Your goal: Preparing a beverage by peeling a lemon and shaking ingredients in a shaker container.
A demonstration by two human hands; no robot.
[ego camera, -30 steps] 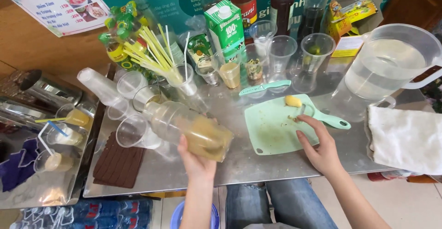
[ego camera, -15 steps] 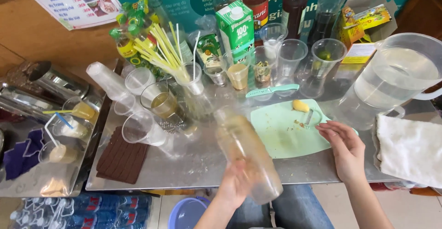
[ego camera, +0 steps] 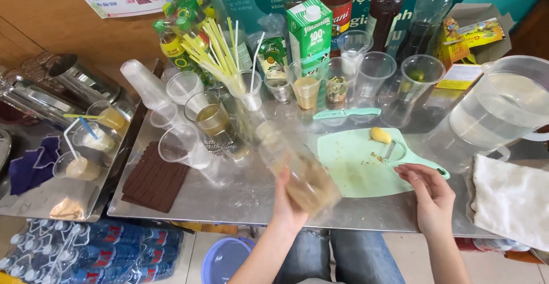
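Shaker (ego camera: 297, 167) now tilted in left hand (ego camera: 289, 201).

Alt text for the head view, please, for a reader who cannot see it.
The left hand holds a tilted, motion-blurred clear shaker of tan liquid over a steel table, while the right hand rests at the edge of a green cutting board. Cups, straws, bottles and a water jug crowd the back.

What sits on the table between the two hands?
In the head view, between the left hand, which holds a blurred clear shaker cup, and the right hand, lies the near part of a mint-green cutting board.
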